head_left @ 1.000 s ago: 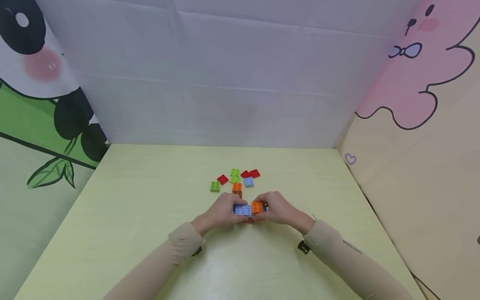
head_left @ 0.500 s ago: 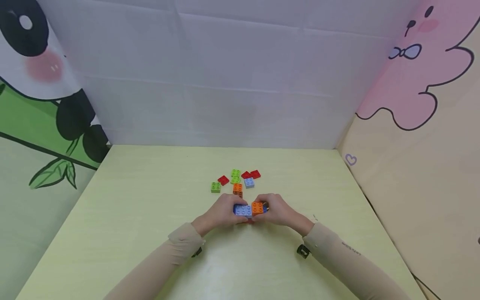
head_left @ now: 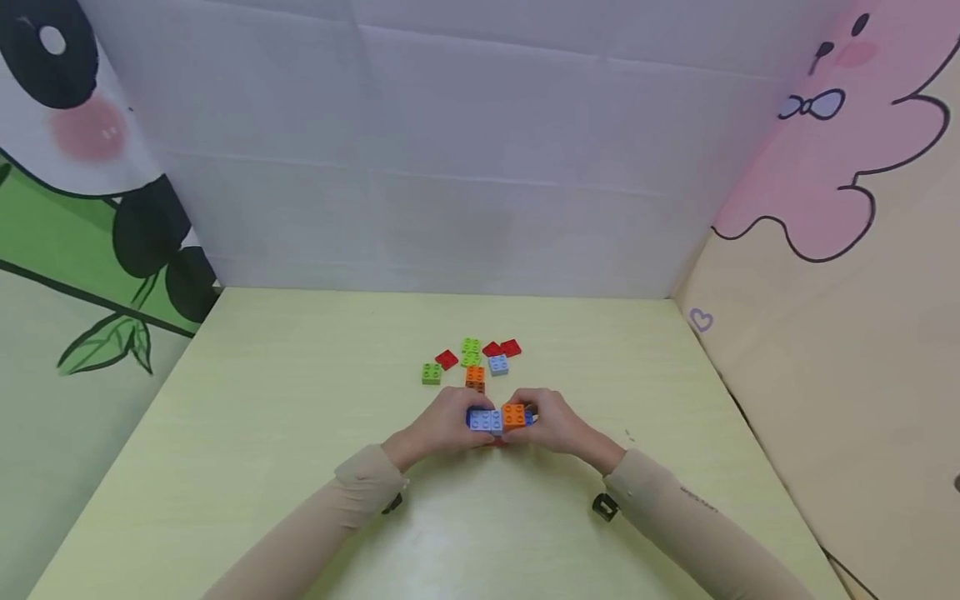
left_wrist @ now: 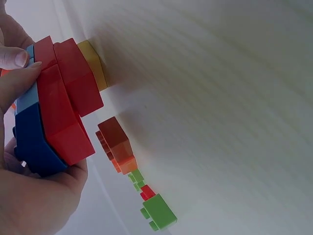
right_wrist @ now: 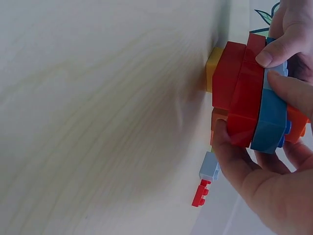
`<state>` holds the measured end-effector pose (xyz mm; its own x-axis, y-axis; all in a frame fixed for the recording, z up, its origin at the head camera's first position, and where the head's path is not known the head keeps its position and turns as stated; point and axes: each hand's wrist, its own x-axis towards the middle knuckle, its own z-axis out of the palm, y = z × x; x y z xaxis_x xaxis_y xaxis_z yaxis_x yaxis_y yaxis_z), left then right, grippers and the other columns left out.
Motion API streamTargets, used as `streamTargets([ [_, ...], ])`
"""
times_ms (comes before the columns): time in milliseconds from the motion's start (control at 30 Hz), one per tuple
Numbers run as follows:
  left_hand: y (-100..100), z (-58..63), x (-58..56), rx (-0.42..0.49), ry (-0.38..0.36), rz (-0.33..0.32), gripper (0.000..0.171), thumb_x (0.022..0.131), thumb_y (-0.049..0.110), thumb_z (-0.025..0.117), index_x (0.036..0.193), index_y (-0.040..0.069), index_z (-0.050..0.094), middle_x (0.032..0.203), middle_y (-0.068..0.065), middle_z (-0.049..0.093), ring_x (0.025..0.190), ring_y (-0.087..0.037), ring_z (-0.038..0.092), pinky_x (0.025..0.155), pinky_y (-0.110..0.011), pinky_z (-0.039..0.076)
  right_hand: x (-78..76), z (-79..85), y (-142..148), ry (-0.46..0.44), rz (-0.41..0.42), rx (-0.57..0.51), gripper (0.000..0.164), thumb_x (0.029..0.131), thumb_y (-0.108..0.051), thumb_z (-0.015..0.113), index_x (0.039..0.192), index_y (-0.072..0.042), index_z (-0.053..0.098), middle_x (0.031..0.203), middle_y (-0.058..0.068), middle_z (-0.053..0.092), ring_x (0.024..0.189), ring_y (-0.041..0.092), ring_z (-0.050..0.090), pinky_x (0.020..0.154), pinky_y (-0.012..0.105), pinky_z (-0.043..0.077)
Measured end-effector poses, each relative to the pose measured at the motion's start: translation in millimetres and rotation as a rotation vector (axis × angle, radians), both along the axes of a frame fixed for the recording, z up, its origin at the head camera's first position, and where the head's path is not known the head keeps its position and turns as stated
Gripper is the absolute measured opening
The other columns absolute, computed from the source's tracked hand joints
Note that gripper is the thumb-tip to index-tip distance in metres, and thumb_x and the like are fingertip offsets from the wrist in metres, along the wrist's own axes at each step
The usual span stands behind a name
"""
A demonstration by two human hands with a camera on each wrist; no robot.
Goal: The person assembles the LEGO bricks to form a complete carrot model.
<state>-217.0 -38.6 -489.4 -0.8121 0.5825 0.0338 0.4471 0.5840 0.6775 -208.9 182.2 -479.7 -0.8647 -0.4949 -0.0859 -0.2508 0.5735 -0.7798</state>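
Grasping the toy-brick assembly in the grip of left hand and right hand, nearer than the loose orange brick. Probably light and stiff; best pinched at the red bricks.

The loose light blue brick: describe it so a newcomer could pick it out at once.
On the pale table, look beyond both hands. There, just in front of two flat red pieces, sits the light blue brick, the only one that colour outside the held brick build.
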Motion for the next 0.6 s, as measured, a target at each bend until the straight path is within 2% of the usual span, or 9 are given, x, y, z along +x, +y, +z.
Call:
streamTargets([
  [200, 1, 3.0, 2.2, -0.01, -0.003, 0.012, 0.028, 0.078, 0.03, 0.08, 0.1, 0.018, 0.07, 0.091, 0.013, 0.06, 0.085, -0.01, 0.053, 0.075, -0.027, 0.046, 0.4, 1.8, 0, 0.012, -0.005, 0.009, 0.026, 0.076, -0.025, 0.082, 0.095, -0.022, 0.065, 0.092, -0.006, 0.061, 0.087, 0.019, 0.055, 0.074, 0.033, 0.048],
  [400, -3, 4.5, 2.9, -0.015, 0.015, 0.017, 0.036, 0.075, 0.039, 0.082, 0.102, 0.019, 0.071, 0.092, 0.014, 0.061, 0.085, -0.01, 0.054, 0.074, -0.027, 0.046, 1.0, 3.1, 0, 0.012, -0.008, 0.012, 0.027, 0.076, -0.026, 0.083, 0.096, -0.021, 0.065, 0.091, -0.006, 0.061, 0.087, 0.019, 0.054, 0.074, 0.033, 0.047],
  [500, -9, 4.8, 1.9, 0.04, 0.013, 0.045, 0.045, 0.073, 0.048, 0.079, 0.104, 0.017, 0.072, 0.094, 0.012, 0.063, 0.085, -0.01, 0.054, 0.074, -0.028, 0.047, 1.8, 3.8, -1, 0.014, -0.008, 0.018, 0.028, 0.076, -0.027, 0.082, 0.096, -0.021, 0.064, 0.092, -0.006, 0.061, 0.087, 0.019, 0.054, 0.075, 0.033, 0.047],
  [600, -17, 5.8, -2.1, 0.128, -0.002, 0.103, 0.05, 0.075, 0.056, 0.074, 0.103, 0.014, 0.073, 0.094, 0.01, 0.066, 0.084, -0.009, 0.057, 0.074, -0.028, 0.048, 2.2, 3.8, -1, 0.017, -0.011, 0.028, 0.029, 0.076, -0.027, 0.082, 0.097, -0.021, 0.064, 0.093, -0.006, 0.06, 0.088, 0.018, 0.054, 0.076, 0.032, 0.047],
])
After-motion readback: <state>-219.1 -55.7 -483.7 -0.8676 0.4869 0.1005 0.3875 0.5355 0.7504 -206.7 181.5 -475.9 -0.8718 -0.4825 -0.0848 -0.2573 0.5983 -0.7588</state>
